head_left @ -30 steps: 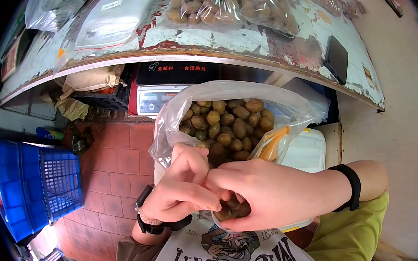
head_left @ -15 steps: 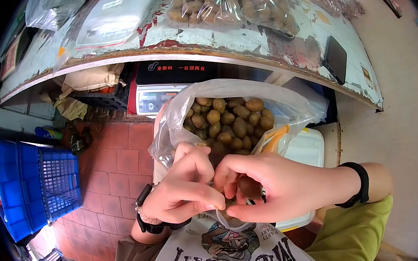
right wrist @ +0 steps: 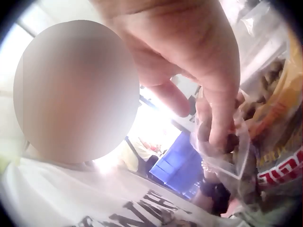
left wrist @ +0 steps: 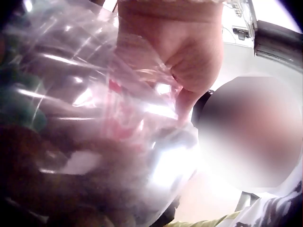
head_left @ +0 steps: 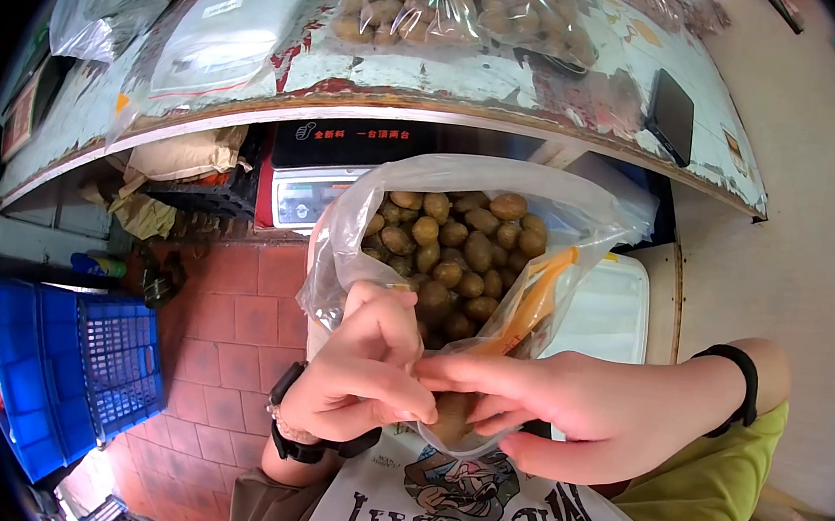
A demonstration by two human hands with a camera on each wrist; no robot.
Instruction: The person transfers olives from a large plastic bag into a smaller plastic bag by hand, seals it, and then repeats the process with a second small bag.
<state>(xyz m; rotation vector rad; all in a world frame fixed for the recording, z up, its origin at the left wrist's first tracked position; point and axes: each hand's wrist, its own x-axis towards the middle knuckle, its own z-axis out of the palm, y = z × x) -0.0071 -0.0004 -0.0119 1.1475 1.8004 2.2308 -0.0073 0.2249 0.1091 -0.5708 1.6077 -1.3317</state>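
Note:
My left hand (head_left: 362,366) pinches the rim of a small clear plastic bag (head_left: 465,450) between thumb and fingers, close to my shirt front. Brown oval fruit (head_left: 450,419) shows in the bag's mouth. On the other side, my right hand (head_left: 594,413) has its fingers stretched out into that opening, thumb apart below. The right wrist view shows those fingers pointing down inside the bag's edge (right wrist: 241,161). Shiny plastic (left wrist: 90,94) fills much of the left wrist view. Just beyond both hands stands a large clear sack (head_left: 426,171) of loose brown fruits (head_left: 476,256).
Behind the sack runs a worn counter (head_left: 355,79) bearing filled bags of fruit (head_left: 392,7), a stack of clear bags (head_left: 223,31) and a phone (head_left: 671,116). Beneath it sits a scale (head_left: 308,198). Blue crates (head_left: 45,365) stand left; a white lidded box (head_left: 619,305) is right.
The right hand held a brown fruit at the small bag's mouth half a second ago; the fruit has left its fingers, which are now straighter. The left hand stays at the rim.

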